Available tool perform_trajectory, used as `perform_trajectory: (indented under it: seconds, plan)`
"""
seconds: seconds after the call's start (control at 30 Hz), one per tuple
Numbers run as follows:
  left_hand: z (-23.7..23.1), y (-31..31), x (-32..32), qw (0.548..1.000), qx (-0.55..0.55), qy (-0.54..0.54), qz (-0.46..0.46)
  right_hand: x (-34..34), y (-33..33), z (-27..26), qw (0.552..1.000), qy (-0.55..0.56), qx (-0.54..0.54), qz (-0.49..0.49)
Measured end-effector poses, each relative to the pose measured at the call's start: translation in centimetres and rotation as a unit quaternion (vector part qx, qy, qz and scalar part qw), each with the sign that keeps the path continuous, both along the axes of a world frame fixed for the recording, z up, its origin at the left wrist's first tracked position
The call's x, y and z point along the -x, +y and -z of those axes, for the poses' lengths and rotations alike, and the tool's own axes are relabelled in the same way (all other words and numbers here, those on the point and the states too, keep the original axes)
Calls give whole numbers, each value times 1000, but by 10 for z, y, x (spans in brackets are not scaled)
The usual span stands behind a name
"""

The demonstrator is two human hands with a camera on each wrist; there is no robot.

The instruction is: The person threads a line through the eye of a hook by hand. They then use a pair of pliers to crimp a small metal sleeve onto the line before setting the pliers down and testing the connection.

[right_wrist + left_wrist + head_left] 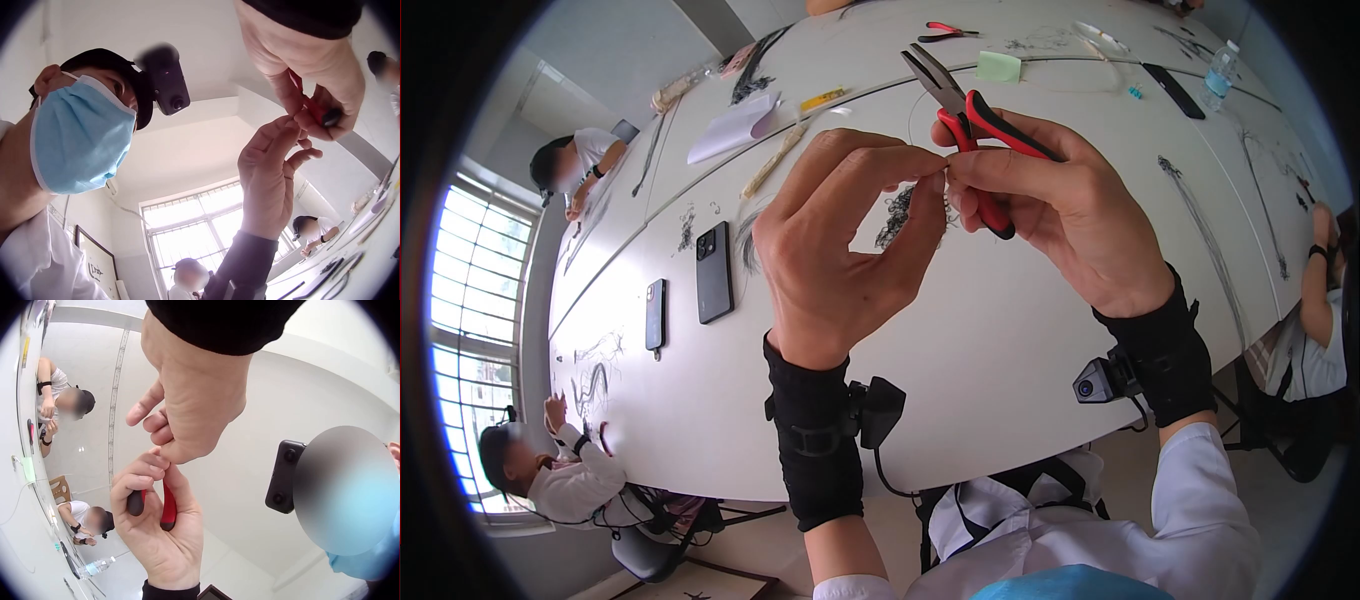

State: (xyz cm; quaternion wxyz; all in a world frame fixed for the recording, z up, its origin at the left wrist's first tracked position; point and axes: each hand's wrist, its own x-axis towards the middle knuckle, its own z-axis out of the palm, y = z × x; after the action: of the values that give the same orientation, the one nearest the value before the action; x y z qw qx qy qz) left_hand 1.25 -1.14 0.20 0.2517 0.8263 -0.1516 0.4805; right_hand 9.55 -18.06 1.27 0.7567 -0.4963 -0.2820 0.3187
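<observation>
A: What belongs to the head view alone?
B: The full length of the pliers [960, 122]. The red-and-black handles sit in the right hand [1065, 180]; the jaws, slightly parted, point toward the far side of the counter [1020, 390]. A dark tangle [890, 220] appears partly hidden behind the fingers. A larger phone [714, 273] and a smaller phone [657, 315] lie to the left of the left hand [830, 240].

A: And the wrist views?
B: The left wrist view gives the handle ends [169, 515], set apart against the right palm. The right wrist view shows one dark handle tip jutting from beneath the right hand, with a blue face mask [81, 137] and a framed picture [97, 262] on the wall.

A: The state of each grip?
B: Right: clamped on the pliers, fingers curled about the handles. Left: thumb and forefinger together, pinching a tiny piece [947, 178] too small to identify.

A: Position of the pliers relative to the grip?
B: Within the right grip, jaws projecting beyond the meeting fingertips of both hands. The tiny piece lies at that meeting point, just beside the pliers.
</observation>
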Motion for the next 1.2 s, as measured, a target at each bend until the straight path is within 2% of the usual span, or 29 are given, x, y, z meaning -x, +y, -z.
perform_trajectory:
  seconds: [0.53, 0.73, 0.83, 0.97, 1.03, 1.07, 1.2]
  plan:
    - [0, -1, 0, 1000, 6, 1, 1, 0, 1, 1, 1000, -3, 5, 12]
    - [0, -2, 1, 1000, 24, 6, 11, -2, -2, 0, 1000, 2, 12, -13]
    - [2, 3, -4, 1000, 10, -15, 13, 3, -1, 0, 999, -44, -5, 31]
    - [-1, -3, -5, 993, 118, -5, 10, 8, 2, -1, 966, -202, 3, 160]
    - [2, -5, -2, 982, 187, 16, 25, 8, 4, 3, 945, -260, -33, 197]
    - [0, -7, -1, 984, 177, 18, 31, 9, 5, 4, 937, -276, -47, 208]
    - [1, -24, -2, 950, 310, 17, 45, 10, 6, 6, 912, -329, -77, 232]
